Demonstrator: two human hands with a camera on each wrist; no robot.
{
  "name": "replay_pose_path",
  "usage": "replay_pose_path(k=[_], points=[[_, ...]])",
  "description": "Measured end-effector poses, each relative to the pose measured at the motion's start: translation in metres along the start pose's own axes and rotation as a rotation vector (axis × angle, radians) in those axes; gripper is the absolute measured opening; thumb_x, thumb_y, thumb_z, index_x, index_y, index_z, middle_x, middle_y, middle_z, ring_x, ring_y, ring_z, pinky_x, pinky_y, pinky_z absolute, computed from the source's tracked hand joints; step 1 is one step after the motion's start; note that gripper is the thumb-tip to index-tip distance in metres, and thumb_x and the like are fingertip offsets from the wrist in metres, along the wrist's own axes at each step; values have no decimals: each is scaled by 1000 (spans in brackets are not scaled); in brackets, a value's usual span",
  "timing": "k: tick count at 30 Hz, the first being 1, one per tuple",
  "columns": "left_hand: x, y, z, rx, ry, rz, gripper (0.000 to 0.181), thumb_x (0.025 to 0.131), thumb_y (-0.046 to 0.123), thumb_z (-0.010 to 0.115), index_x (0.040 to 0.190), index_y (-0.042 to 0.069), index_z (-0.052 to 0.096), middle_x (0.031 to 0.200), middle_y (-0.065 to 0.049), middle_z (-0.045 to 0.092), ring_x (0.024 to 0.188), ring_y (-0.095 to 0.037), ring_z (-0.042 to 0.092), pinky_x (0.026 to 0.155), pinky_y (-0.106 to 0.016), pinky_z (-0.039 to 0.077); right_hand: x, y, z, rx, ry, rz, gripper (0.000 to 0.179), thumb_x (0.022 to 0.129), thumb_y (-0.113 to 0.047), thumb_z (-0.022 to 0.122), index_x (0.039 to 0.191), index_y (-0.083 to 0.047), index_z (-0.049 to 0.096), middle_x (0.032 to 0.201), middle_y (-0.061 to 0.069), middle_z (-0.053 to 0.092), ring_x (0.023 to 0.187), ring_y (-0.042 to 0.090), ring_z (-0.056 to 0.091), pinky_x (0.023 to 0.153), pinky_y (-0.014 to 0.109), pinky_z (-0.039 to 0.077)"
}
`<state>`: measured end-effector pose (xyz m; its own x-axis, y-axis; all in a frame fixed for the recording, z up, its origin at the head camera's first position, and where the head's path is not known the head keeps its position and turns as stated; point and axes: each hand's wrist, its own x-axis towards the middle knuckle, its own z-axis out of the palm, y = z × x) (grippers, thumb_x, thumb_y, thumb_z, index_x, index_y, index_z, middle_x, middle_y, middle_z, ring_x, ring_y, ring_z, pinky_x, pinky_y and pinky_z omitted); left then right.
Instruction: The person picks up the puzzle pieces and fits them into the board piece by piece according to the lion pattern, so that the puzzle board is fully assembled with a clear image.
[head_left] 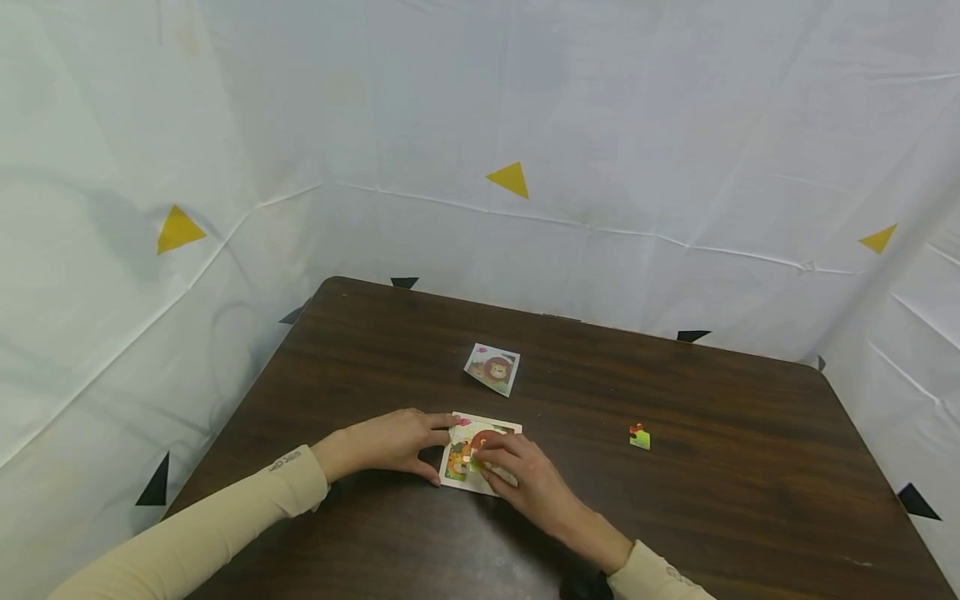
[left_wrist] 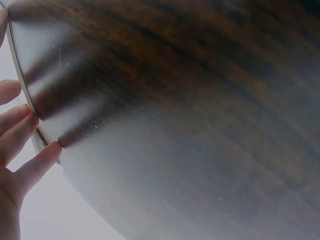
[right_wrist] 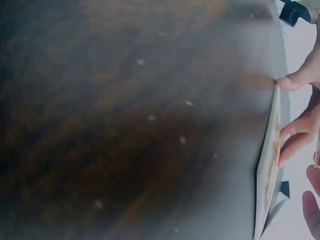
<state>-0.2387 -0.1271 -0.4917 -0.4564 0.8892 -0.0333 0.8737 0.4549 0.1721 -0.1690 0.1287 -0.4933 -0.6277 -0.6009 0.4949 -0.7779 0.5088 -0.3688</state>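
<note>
A small jigsaw puzzle with a lion picture in a pale frame [head_left: 480, 417] lies on the table in front of me. My left hand [head_left: 393, 442] rests at its left side, index finger at the upper corner and thumb at the lower one. Over the puzzle's lower middle, my right hand [head_left: 528, 479] pinches a puzzle piece [right_wrist: 318, 150] between thumb and fingers. In the right wrist view only the thin edge of that piece shows. The right fingers hide part of the picture.
A slightly curled paper [head_left: 495, 369] printed with the lion picture lies behind the puzzle. Off to the right sits loose red and green puzzle material [head_left: 640, 437]. White sheeting [head_left: 600, 125] hangs behind the dark wooden table [head_left: 712, 500].
</note>
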Motion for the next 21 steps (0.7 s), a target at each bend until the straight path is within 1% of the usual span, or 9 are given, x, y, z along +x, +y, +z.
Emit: replay_pose_path(k=[4,8,11,15,21], points=[[0,0,1,3,-1,-2,65,81,59,66,130,16,59,145,-9,46,108,-20,62,92,-37,50,-2,1,5,-44,-7,-30,27,79,-8,80,104,-13,72,107,-1,64,102,15,59,85,37,50],[0,0,2,9,-7,-8,66,82,59,65,131,16,59,146,-9,45,108,-20,62,93,-38,50,-4,2,8,-82,-18,-30,24,79,-12,80,101,-14,73,103,-4,63,100,13,58,78,35,49],[-1,-1,2,7,-12,-13,66,82,60,64,130,16,59,146,-8,45,109,-19,62,93,-38,49,-5,2,9,-96,-43,-20,23,79,-14,80,101,-15,73,103,-5,63,101,13,57,77,36,48],[-1,-1,1,2,-14,-14,66,82,60,64,130,16,59,146,-8,45,110,-19,61,94,-38,49,-6,3,10,-97,-80,-14,21,81,-13,79,101,-16,72,104,-5,63,102,13,57,79,37,48],[-1,-1,1,0,-18,-19,65,81,60,64,130,17,59,146,-8,45,110,-19,61,94,-38,49,-4,2,11,-99,-105,-25,19,82,-11,77,100,-15,72,103,-5,63,99,14,56,77,35,47]])
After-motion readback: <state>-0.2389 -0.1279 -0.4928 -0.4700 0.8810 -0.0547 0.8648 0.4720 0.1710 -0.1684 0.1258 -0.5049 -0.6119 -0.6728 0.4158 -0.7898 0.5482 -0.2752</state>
